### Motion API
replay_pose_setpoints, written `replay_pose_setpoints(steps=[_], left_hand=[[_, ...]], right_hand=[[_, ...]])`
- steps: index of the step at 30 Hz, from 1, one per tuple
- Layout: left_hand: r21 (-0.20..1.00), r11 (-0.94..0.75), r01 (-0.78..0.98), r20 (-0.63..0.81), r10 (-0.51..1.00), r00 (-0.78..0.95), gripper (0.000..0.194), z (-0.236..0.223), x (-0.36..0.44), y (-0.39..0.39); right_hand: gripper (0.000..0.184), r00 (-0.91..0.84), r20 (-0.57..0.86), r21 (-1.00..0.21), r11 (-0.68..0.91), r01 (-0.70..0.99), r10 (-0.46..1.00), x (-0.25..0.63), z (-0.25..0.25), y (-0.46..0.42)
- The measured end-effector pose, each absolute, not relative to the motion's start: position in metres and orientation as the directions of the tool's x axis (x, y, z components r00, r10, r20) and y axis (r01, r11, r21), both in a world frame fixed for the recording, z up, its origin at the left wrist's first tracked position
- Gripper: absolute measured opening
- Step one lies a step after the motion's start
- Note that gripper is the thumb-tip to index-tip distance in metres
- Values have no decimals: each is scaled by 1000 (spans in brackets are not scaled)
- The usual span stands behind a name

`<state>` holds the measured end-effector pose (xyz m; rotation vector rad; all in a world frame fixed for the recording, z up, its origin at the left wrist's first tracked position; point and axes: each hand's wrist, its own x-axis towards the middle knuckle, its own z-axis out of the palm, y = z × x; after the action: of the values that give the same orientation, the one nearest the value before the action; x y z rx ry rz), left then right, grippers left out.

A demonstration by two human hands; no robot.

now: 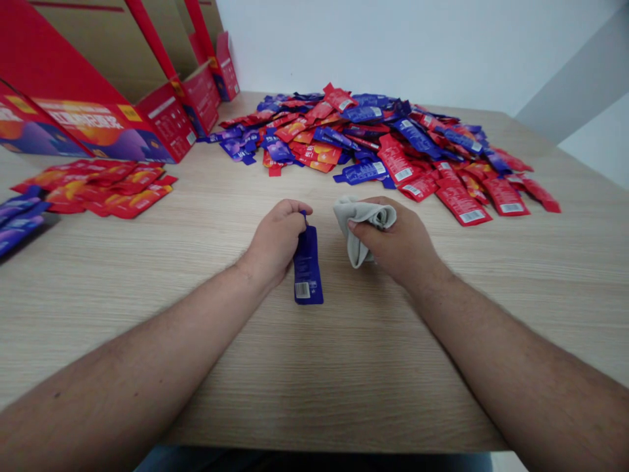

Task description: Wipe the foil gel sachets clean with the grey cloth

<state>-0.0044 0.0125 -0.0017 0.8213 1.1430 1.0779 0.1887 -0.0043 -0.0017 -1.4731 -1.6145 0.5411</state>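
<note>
Left hand (280,236) pinches 1 blue sachet (307,272) by its top. Right hand (400,239) grips 1 folded grey cloth (361,226), just beside the sachet.

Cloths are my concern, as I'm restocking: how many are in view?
1: the grey cloth bunched in the right hand. Others may be hidden behind the red boxes.

Open cartons (164,121) and heaped sachets (396,160) suggest a packing workplace.

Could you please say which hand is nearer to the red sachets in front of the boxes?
Left: the left hand, holding a blue sachet, is right of the red sachets, while the right hand, holding a grey cloth, is farther right.
</note>
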Motion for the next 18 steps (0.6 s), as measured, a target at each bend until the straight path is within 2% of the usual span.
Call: replay_pose_setpoints(steps=[3,6,9,12,15,18], left_hand=[[975,156,-158,-153,988,30,34,-11,-4,16],[972,135,-194,-119,988,93,39,-16,-4,18],[953,151,-261,-132,987,87,41,-15,-3,18],[948,142,-286,-144,989,16,36,-10,-1,16],[940,147,-308,-162,987,-24,30,-7,0,15],[889,253,-382,-249,967,60,9,-6,1,13]], right_hand=[[18,65,353,-776,253,577,933,193,4,-5],[20,-22,428,-724,358,590,903,195,11,-9],[26,-283,446,-628,523,576,849,192,13,-15],[33,-506,366,-586,616,526,781,184,6,-21],[30,-506,325,-621,583,523,799,175,-2,-24],[22,-427,322,-691,518,504,845,169,-7,-25]])
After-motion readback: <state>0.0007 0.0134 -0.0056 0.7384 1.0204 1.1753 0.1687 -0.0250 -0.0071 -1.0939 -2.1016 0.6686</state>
